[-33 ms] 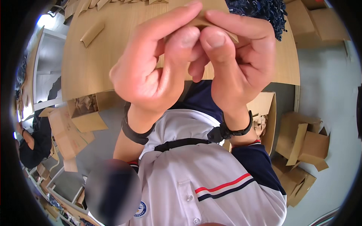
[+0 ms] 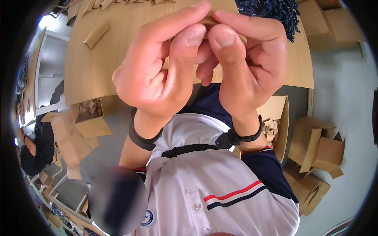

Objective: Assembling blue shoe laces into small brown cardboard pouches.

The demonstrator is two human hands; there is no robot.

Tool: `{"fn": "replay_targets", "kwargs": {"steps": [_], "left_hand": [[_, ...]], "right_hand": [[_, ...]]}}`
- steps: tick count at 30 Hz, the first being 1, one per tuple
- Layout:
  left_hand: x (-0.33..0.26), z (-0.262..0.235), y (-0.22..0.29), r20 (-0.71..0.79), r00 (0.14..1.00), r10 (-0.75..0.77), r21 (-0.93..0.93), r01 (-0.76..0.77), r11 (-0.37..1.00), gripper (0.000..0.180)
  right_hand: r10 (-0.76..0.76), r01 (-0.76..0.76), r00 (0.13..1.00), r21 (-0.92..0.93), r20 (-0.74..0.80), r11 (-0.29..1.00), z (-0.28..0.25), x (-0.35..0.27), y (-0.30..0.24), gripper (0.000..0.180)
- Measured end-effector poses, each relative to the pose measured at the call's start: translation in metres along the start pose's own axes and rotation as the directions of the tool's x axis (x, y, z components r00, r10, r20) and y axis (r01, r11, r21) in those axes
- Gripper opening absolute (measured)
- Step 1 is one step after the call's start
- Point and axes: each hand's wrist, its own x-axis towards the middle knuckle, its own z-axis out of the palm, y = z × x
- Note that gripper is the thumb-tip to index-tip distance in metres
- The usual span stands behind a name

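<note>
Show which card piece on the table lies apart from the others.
The piece left of the left hand: it lies alone, while the others lie close together at the top of the view.

Grey floor [image 2: 108, 151] shows below the near left corner of the pale wood-grain tabletop [image 2: 98, 70]. Out past its left edge I can make out a white metal frame [image 2: 50, 108], with bright light [image 2: 49, 21] glaring by the far left corner. Beyond the right edge lies a pale grey surface [image 2: 346, 94], wall or floor I can't tell, and open cardboard boxes [image 2: 303, 143].
</note>
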Motion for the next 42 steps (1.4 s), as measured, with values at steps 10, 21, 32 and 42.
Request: {"fn": "replay_targets", "kwargs": {"steps": [10, 21, 32, 42], "left_hand": [[-0.002, -0.004, 0.014, 0.044, 0.988, -0.150, 0.075, 0.147, 0.986, 0.020], [-0.004, -0.042, 0.008, 0.400, 0.914, -0.059, 0.096, 0.023, 0.995, 0.019], [0.066, -0.066, 0.004, 0.824, 0.536, -0.184, -0.004, 0.330, 0.944, 0.037], [0.037, -0.045, 0.015, 0.510, 0.654, -0.558, 0.061, 0.620, 0.782, 0.019]], "right_hand": [[0.299, -0.271, 0.946, 0.199, -0.127, 0.942, 0.003, -0.005, -0.003, 0.021], [0.729, -0.738, 0.633, 0.488, 0.260, 0.466, -0.001, 0.007, -0.009, 0.035], [0.778, -0.922, 0.386, 0.196, 0.495, 0.333, -0.006, 0.005, -0.041, 0.018], [0.274, -0.168, 0.948, -0.473, 0.163, 0.865, 0.002, -0.014, -0.011, 0.029]]}}
